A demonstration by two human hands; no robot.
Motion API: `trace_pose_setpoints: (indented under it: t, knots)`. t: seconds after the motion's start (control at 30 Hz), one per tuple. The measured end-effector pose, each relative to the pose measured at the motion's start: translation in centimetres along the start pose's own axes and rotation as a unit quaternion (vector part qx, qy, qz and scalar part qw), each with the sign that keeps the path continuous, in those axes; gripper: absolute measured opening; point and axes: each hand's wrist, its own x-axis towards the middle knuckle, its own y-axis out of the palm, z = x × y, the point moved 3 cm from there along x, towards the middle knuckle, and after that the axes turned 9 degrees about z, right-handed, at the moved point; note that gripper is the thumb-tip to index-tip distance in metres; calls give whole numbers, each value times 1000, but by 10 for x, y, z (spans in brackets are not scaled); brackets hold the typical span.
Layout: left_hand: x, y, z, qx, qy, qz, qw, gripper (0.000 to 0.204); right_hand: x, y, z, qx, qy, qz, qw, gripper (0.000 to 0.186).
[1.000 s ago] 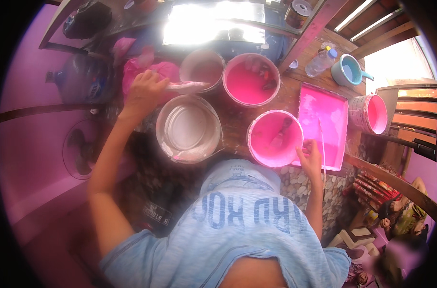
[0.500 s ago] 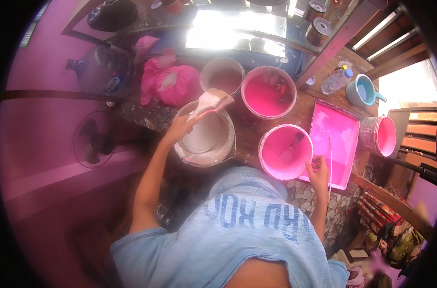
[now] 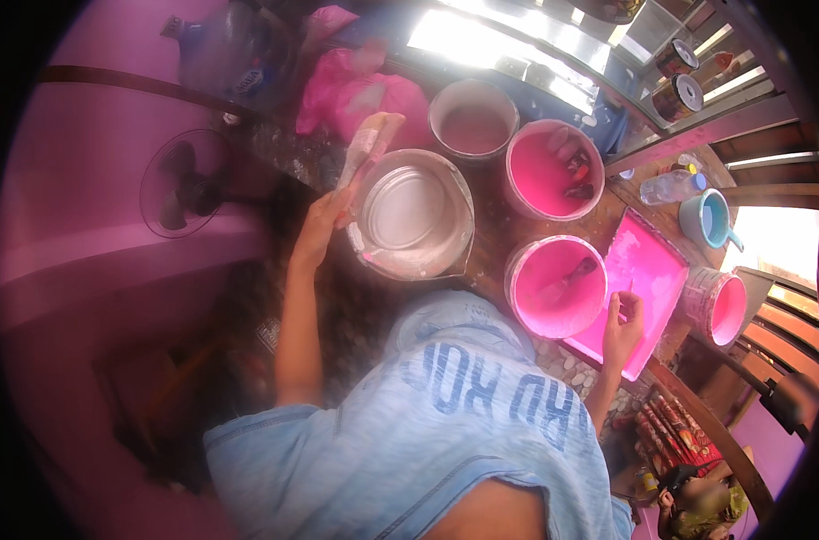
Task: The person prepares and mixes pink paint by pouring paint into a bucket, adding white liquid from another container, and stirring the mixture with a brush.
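Observation:
My left hand (image 3: 317, 220) is closed around the handle of a wide paintbrush (image 3: 366, 148). Its pale, pink-stained head points upward, beside the far left rim of a white bucket (image 3: 461, 236) with whitish residue inside. Over the near edge of a paint tray (image 3: 675, 270) coated in bright pink, my right hand (image 3: 624, 328) has its fingers pinched together; what they hold is too small to make out. Just left of that hand stands a pink-coated bucket (image 3: 513, 283), with another brush (image 3: 579, 272) lying inside it.
Behind are a greyish bucket (image 3: 434, 112) and a bucket of pink paint (image 3: 510, 171) with tools in it. A pink plastic bag (image 3: 396, 99), a clear bottle (image 3: 666, 187), a teal dipper (image 3: 693, 216) and a pink-lined pail (image 3: 711, 301) stand around. A fan (image 3: 198, 191) is at left; a person (image 3: 711, 504) sits lower right.
My view has turned, shifting the scene. The paintbrush has gone from above the white bucket to its left rim and now points more upright. The thin pale stick by my right hand no longer shows clearly.

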Motion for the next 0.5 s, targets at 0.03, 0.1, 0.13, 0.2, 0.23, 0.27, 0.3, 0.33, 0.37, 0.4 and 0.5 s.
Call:
trace_pose_setpoints:
  t: [0.03,0.1,0.13,0.2,0.23,0.27,0.3,0.33,0.37,0.4,0.5]
  knots:
    - [-9,-6,-1,-23,17,-25,999,35,6,3,11,0,-32,-10,999,18]
    - [-27,-12,-1,-23,29,-48,998,34,22,20,33,35,-56,18,998,18]
    - [-36,-16,-1,-17,39,-73,996,34,31,30,44,81,-35,34,995,18]
    - [-52,-21,3,-13,40,-83,996,34,44,61,72,206,-58,114,970,18]
    - [-59,-23,6,-8,32,-91,995,34,50,79,86,277,-58,172,944,20]
    - [-66,-24,12,-2,17,-102,995,35,55,98,99,336,-31,221,915,21]
    - [-71,-24,18,0,6,-116,993,37,57,118,110,371,-9,259,892,26]
    - [-76,-23,23,-9,20,-112,993,37,57,139,120,411,6,301,860,30]
    - [-81,-22,30,-21,13,-125,992,38,56,159,127,402,27,317,859,38]
    - [-83,-21,38,-33,-5,-141,989,39,58,177,134,411,17,349,842,46]
    - [-89,-13,56,-67,14,-157,985,40,65,222,135,465,159,360,793,73]
